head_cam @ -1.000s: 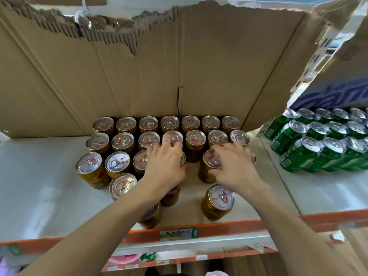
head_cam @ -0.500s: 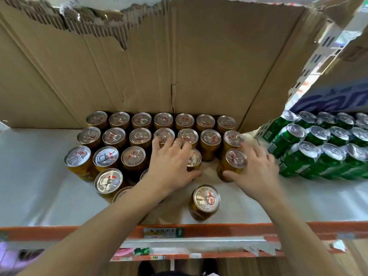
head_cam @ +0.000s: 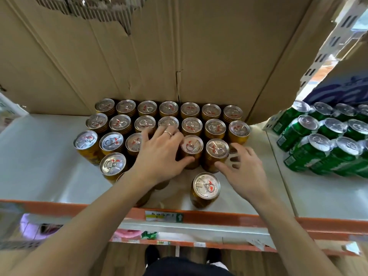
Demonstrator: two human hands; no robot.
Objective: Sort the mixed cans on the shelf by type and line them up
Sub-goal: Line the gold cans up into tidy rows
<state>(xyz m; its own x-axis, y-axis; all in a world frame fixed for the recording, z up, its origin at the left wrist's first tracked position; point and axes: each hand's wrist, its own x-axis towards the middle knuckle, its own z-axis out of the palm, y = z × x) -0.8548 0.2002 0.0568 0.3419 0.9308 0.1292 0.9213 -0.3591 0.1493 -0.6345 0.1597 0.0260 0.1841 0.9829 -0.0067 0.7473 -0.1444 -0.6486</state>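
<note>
Gold cans (head_cam: 191,124) with silver tops stand upright in rows on the white shelf (head_cam: 39,168). My left hand (head_cam: 159,156) lies over cans in the third row with its fingers fairly straight, and its thumb presses the side of one gold can (head_cam: 191,145). My right hand (head_cam: 246,170) curls around the right side of the neighbouring gold can (head_cam: 217,149), thumb on its near side. A single gold can (head_cam: 206,187) stands alone near the front edge. Two more gold cans are partly hidden under my left forearm.
Green cans (head_cam: 322,140) sit packed together on the right part of the shelf. A torn cardboard sheet (head_cam: 139,56) forms the back wall. The orange shelf lip (head_cam: 239,218) carries a price label (head_cam: 163,216). Bare shelf lies at the left.
My right hand has slid a gold can rightward and back into the third row beside its neighbour. My left hand stayed over the cans in the middle.
</note>
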